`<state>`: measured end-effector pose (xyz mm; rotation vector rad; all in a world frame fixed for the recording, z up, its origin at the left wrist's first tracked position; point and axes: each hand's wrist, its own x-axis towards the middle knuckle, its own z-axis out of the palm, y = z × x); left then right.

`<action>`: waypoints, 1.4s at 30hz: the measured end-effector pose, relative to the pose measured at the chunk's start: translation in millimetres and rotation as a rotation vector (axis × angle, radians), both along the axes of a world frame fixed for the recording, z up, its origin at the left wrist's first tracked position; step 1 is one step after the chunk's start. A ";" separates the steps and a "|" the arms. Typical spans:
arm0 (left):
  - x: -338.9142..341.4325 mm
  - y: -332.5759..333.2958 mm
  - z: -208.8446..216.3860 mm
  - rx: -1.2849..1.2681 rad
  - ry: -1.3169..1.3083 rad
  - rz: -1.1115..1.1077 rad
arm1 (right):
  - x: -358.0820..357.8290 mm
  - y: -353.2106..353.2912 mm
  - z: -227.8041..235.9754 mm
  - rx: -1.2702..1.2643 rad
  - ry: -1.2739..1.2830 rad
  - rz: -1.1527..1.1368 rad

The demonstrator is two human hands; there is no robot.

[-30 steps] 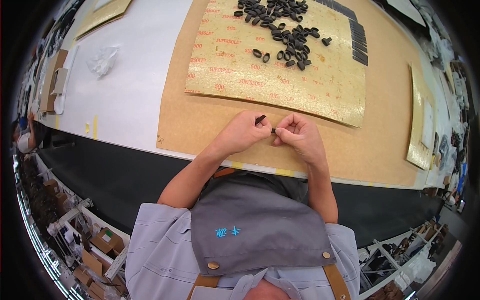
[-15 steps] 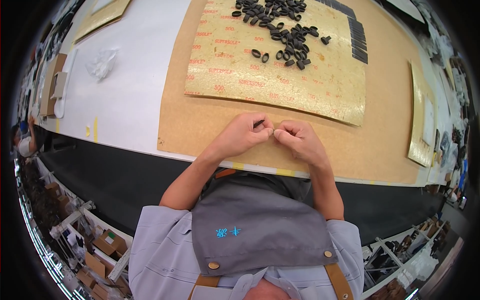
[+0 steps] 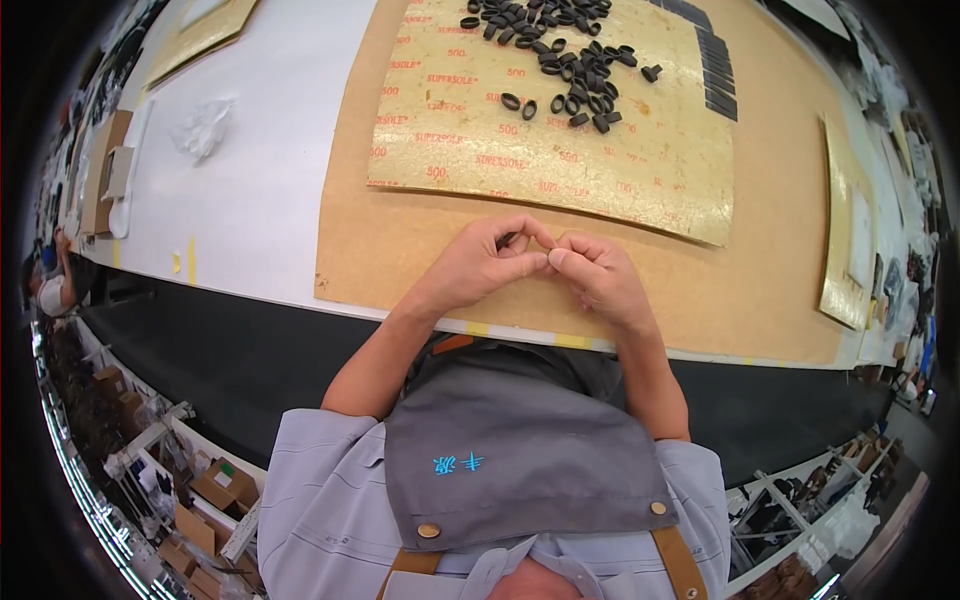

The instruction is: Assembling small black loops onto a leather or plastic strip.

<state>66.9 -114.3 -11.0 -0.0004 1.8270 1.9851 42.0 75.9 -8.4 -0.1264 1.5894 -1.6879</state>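
My hands meet fingertip to fingertip over the brown sheet, just this side of the gold board. In my left hand (image 3: 480, 264) a small black strip (image 3: 507, 240) shows between the curled fingers, mostly covered by them. My right hand (image 3: 601, 277) is closed in a pinch, its thumb against the left fingertips; whatever it pinches is hidden. Beyond them, many small black loops (image 3: 578, 83) lie in a loose heap on the gold board (image 3: 455, 150). Flat black strips (image 3: 717, 72) line up along that board's right edge.
The brown sheet (image 3: 375, 240) covers the middle of the white table (image 3: 265, 190). Crumpled clear plastic (image 3: 203, 128) and a cardboard box (image 3: 106, 170) lie to the left. Another gold board (image 3: 840, 230) is at the right. Another person (image 3: 58, 285) is at the far left.
My left index finger has lifted and arched, opening a gap above the thumb. The hands stay together in nearly the same place; the heap of loops looks unchanged.
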 end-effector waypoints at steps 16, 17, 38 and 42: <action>4.9 -3.9 -1.7 0.148 0.018 0.028 | 4.7 0.4 -6.6 -0.310 -0.345 -0.068; 4.6 -4.2 -1.3 0.152 0.019 0.026 | 4.4 0.4 -6.3 -0.309 -0.346 -0.067; 4.5 4.8 -9.7 0.463 0.060 0.267 | -17.8 -23.0 27.7 0.241 0.561 -0.100; 4.9 19.4 -4.6 0.335 0.161 0.229 | 2.2 -37.4 13.4 0.060 0.335 -0.060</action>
